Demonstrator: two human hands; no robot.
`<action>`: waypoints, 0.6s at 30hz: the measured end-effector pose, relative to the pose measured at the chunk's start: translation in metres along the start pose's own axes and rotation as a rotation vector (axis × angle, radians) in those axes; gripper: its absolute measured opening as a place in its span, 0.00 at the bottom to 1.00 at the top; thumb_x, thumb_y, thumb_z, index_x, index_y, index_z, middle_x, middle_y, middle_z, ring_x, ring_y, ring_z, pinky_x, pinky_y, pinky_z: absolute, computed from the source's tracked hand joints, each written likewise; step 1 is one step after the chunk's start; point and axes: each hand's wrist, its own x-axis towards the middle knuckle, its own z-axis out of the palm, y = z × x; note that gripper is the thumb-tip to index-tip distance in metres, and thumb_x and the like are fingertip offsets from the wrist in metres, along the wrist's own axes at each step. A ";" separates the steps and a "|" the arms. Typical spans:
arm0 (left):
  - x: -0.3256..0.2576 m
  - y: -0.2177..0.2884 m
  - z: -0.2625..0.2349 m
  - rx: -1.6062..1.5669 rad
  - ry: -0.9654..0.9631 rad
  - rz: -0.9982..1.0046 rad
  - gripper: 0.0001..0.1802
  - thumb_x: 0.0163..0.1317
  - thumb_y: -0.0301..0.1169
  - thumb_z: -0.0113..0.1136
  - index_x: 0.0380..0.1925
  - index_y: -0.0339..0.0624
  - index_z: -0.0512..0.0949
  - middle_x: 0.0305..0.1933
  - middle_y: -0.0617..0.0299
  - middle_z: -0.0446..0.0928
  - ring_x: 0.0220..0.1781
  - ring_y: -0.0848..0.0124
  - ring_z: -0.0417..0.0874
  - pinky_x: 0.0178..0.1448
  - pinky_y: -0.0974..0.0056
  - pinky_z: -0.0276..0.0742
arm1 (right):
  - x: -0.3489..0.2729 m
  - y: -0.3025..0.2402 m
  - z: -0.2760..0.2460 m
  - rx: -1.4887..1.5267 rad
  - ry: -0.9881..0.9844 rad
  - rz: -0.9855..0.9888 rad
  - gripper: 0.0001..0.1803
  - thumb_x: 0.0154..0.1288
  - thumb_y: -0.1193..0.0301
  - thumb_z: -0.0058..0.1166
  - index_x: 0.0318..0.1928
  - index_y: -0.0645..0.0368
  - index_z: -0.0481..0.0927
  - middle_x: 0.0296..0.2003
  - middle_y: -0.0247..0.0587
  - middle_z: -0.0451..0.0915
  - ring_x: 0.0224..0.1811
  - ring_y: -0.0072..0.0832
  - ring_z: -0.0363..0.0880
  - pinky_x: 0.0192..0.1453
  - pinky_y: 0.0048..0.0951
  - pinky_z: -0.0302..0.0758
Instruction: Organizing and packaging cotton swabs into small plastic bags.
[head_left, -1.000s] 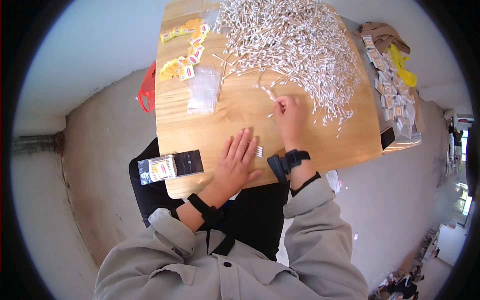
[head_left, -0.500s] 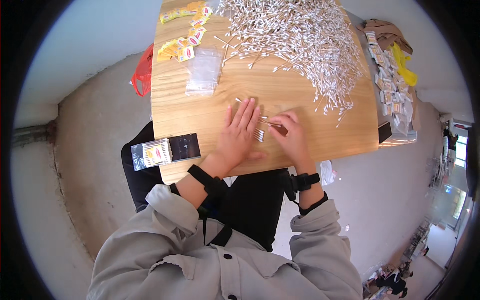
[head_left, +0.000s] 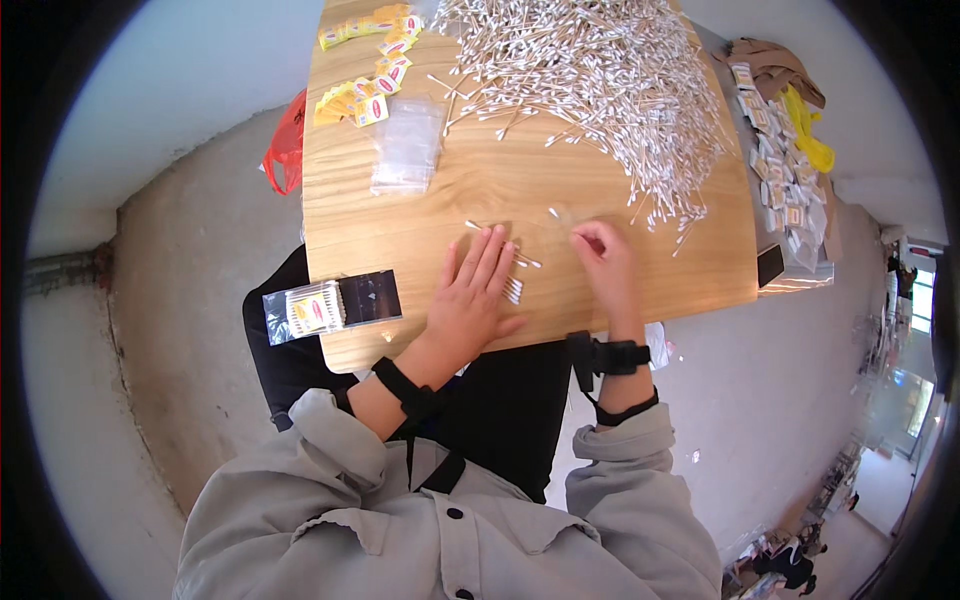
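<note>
My left hand lies flat on the wooden table, fingers stretched out, over several cotton swabs. The white ends of a small row of cotton swabs show beside its fingers, and a loose swab tip lies just above them. Another swab pokes out past the fingertips. Right of these, my right hand is closed in a pinch above the table. A partly blurred cotton swab juts out at its fingertips. The far ends of the swabs under my left palm are hidden.
A large heap of cotton swabs covers the far right. Clear plastic bags and yellow cards lie far left. A filled swab packet rests at the near left edge. Packed bags stand right, beside a dark phone-like object.
My right hand has drawn away to the right from the row of swabs, a swab at its fingertips. The left hand has slid slightly toward me, still flat.
</note>
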 end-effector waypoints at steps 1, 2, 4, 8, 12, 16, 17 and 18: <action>-0.003 0.003 -0.002 0.010 -0.038 -0.005 0.57 0.47 0.60 0.63 0.70 0.36 0.54 0.76 0.50 0.50 0.78 0.59 0.49 0.76 0.46 0.43 | 0.001 -0.001 0.008 -0.002 0.005 0.000 0.05 0.59 0.76 0.58 0.36 0.59 0.80 0.30 0.42 0.76 0.34 0.33 0.78 0.40 0.30 0.75; -0.002 0.002 -0.004 0.027 -0.072 -0.011 0.57 0.47 0.61 0.63 0.70 0.36 0.54 0.76 0.50 0.50 0.78 0.58 0.49 0.76 0.46 0.42 | 0.004 -0.005 0.021 -0.100 -0.006 -0.044 0.05 0.59 0.75 0.58 0.36 0.60 0.80 0.30 0.42 0.77 0.33 0.33 0.78 0.40 0.31 0.75; 0.003 0.001 -0.003 0.028 -0.052 -0.002 0.57 0.47 0.61 0.63 0.70 0.36 0.55 0.76 0.50 0.49 0.78 0.59 0.49 0.77 0.46 0.42 | 0.010 -0.013 0.035 -0.201 -0.008 -0.093 0.05 0.59 0.74 0.58 0.36 0.60 0.80 0.30 0.42 0.77 0.33 0.33 0.78 0.40 0.32 0.75; 0.014 -0.004 0.002 -0.017 0.021 -0.007 0.56 0.47 0.60 0.62 0.70 0.37 0.56 0.76 0.50 0.50 0.78 0.59 0.48 0.77 0.47 0.41 | 0.028 -0.016 0.042 -0.143 -0.208 -0.116 0.13 0.59 0.68 0.60 0.45 0.57 0.79 0.36 0.45 0.77 0.39 0.38 0.78 0.43 0.35 0.75; 0.015 -0.003 0.004 0.024 -0.012 0.024 0.57 0.48 0.61 0.61 0.70 0.36 0.54 0.76 0.49 0.49 0.78 0.57 0.48 0.77 0.46 0.41 | 0.078 -0.017 0.043 -0.349 0.205 -0.107 0.21 0.59 0.63 0.60 0.53 0.52 0.77 0.46 0.48 0.74 0.46 0.42 0.77 0.50 0.40 0.75; 0.010 -0.006 0.006 0.010 -0.011 0.000 0.55 0.49 0.60 0.61 0.70 0.35 0.54 0.76 0.49 0.50 0.78 0.57 0.48 0.77 0.47 0.41 | 0.106 -0.055 0.036 -0.587 0.181 0.041 0.17 0.59 0.64 0.59 0.48 0.53 0.80 0.44 0.49 0.73 0.49 0.46 0.74 0.53 0.42 0.73; 0.010 -0.004 0.006 -0.007 0.003 0.011 0.55 0.49 0.59 0.61 0.69 0.35 0.55 0.76 0.49 0.50 0.78 0.57 0.49 0.77 0.47 0.42 | 0.110 -0.045 0.031 -0.592 0.188 0.042 0.17 0.59 0.64 0.59 0.48 0.53 0.80 0.44 0.49 0.73 0.49 0.46 0.74 0.53 0.42 0.73; 0.012 -0.001 0.005 -0.014 0.007 0.021 0.55 0.49 0.59 0.61 0.69 0.35 0.55 0.76 0.49 0.50 0.78 0.57 0.49 0.77 0.47 0.42 | 0.117 -0.022 0.024 -0.586 0.232 -0.026 0.13 0.58 0.65 0.59 0.43 0.54 0.80 0.41 0.49 0.74 0.47 0.46 0.75 0.51 0.42 0.73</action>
